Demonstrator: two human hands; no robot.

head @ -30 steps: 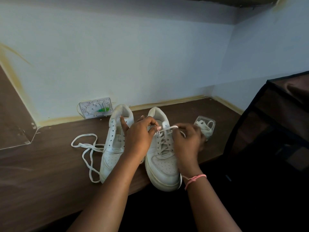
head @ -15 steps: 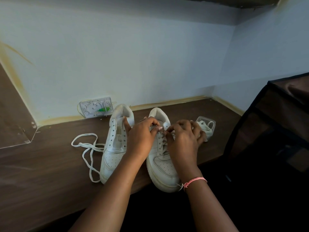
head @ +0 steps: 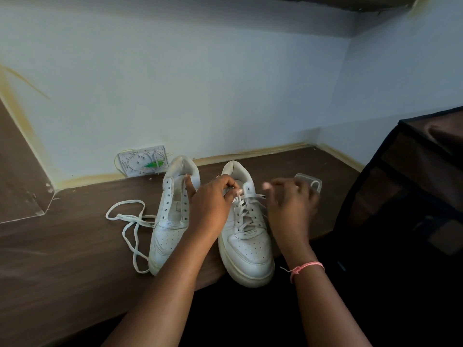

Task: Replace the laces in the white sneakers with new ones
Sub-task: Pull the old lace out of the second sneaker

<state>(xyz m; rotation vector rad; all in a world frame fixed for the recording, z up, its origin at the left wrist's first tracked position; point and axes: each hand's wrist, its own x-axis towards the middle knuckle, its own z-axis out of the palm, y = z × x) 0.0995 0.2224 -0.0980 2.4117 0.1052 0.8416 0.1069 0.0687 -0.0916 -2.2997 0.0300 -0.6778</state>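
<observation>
Two white leather low-top sneakers stand side by side on a dark brown wood-grain shelf (head: 62, 271), their long axes running near to far with toes toward the near edge and heels toward the pale blue wall (head: 200, 83). The right sneaker (head: 246, 246) is laced through most of its eyelets with a flat white lace (head: 244, 209), and its toe juts out past the shelf's near edge. The left hand (head: 213, 204) rests curled over the upper eyelets of this shoe, fingers and thumb pinching the lace near the tongue. The right hand (head: 290, 204) is motion-blurred just to the right of the shoe with its fingers curled; a free end of the lace stretches toward it, but whether it actually has hold of that end cannot be told. A pink thread bracelet (head: 307, 269) circles the right wrist. The left sneaker (head: 170, 221) has bare eyelets and an open tongue, its heel tilted slightly to the right. A loose flat white shoelace (head: 130, 221) lies in loops on the shelf to its left, touching the shoe's side. Far right, beyond the right hand, sits a small clear plastic packet (head: 310, 182) — a pale lace shows coiled inside it. Against the wall behind the left sneaker leans a white plastic board with a green part (head: 144, 162). A dark mesh-sided piece of furniture (head: 413, 196) stands at the right.
</observation>
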